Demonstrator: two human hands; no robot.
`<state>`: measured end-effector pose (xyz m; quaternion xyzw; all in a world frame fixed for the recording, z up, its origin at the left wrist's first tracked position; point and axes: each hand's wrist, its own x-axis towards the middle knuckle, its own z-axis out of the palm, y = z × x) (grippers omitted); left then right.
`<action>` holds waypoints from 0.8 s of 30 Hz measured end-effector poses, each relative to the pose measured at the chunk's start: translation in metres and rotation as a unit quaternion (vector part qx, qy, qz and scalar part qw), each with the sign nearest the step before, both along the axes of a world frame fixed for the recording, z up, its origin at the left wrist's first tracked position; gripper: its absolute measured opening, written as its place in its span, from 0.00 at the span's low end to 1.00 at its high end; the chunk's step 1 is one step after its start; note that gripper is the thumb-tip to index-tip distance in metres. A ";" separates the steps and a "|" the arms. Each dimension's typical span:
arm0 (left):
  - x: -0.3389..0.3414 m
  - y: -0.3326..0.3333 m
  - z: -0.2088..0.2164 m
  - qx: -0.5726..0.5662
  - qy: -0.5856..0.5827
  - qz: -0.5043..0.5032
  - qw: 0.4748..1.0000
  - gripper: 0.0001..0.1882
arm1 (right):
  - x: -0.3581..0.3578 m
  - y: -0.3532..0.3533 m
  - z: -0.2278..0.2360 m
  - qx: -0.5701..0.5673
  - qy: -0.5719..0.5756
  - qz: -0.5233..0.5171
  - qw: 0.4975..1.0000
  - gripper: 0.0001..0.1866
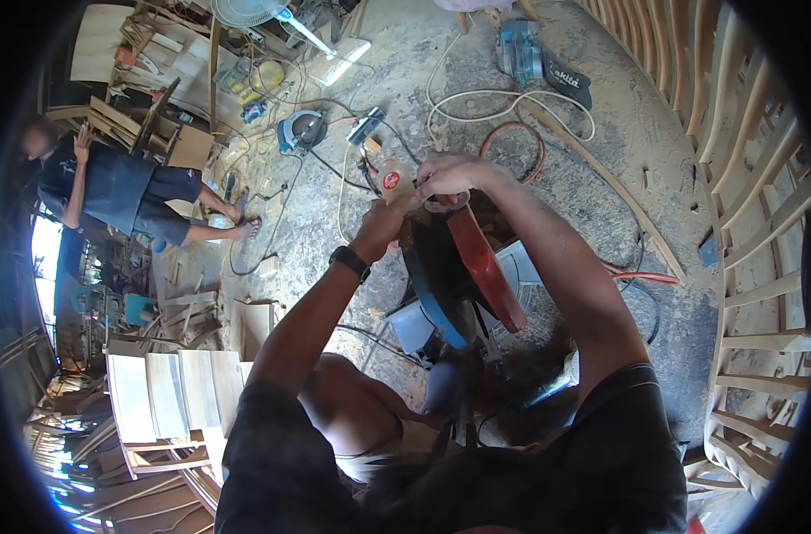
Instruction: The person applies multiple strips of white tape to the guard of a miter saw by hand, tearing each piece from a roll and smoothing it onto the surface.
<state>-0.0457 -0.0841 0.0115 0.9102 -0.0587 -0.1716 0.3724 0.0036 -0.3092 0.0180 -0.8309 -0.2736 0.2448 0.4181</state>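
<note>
My left hand (379, 229), with a black watch on its wrist, is wrapped round the lower part of a pale see-through container (394, 175) bearing a round red mark. Beside it, my right hand (454, 174) has its fingers bent and pinched together; what they hold is hidden. A round, clear-looking rim (446, 204) shows just under those fingers. Below both hands stands a machine with a blue curved part (435, 303) and a long red part (487, 271) with rounded ends. Its lower portion is dark and blurred.
Blue circular saw (302, 133) and looping pale hose (476, 96) lie on the dusty floor. A blue tool with a black bag (567, 84) sits farther off. At left stands another person (129, 187). Curved wooden frames (761, 178) line the right; slatted wood (169, 392) is near left.
</note>
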 end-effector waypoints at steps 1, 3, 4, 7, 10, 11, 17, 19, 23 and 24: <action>0.003 -0.003 -0.007 0.034 0.018 0.062 0.997 0.21 | 0.001 0.003 -0.001 0.006 0.000 -0.004 1.000 0.20; 0.010 -0.009 -0.010 0.057 0.036 0.099 0.993 0.24 | 0.003 0.002 -0.007 0.027 0.001 -0.006 1.000 0.20; 0.009 -0.013 -0.009 0.043 0.033 0.071 0.996 0.24 | 0.005 -0.002 -0.012 0.039 -0.002 -0.006 0.999 0.21; 0.014 -0.014 -0.010 0.043 0.018 -0.006 0.999 0.29 | 0.013 -0.010 -0.023 0.079 -0.009 -0.018 0.997 0.23; 0.021 -0.010 -0.028 -0.071 0.045 -0.037 0.996 0.30 | 0.018 -0.014 -0.037 0.112 -0.010 -0.006 0.994 0.24; 0.024 0.011 -0.038 -0.127 -0.002 -0.016 0.992 0.29 | 0.016 -0.002 -0.022 0.143 -0.007 0.008 0.990 0.23; 0.011 0.019 -0.060 0.026 -0.120 -0.132 0.984 0.26 | 0.008 -0.004 -0.065 0.191 -0.195 0.071 0.959 0.20; 0.000 -0.014 -0.064 0.043 -0.085 -0.077 0.993 0.26 | 0.006 -0.019 -0.090 0.230 -0.256 0.052 0.937 0.19; 0.012 0.016 -0.057 0.042 -0.046 -0.096 0.993 0.27 | -0.004 -0.014 -0.047 0.185 -0.017 0.100 0.978 0.18; 0.014 0.032 -0.057 0.053 -0.129 -0.124 0.983 0.28 | -0.006 -0.007 -0.032 0.178 0.001 0.073 0.981 0.18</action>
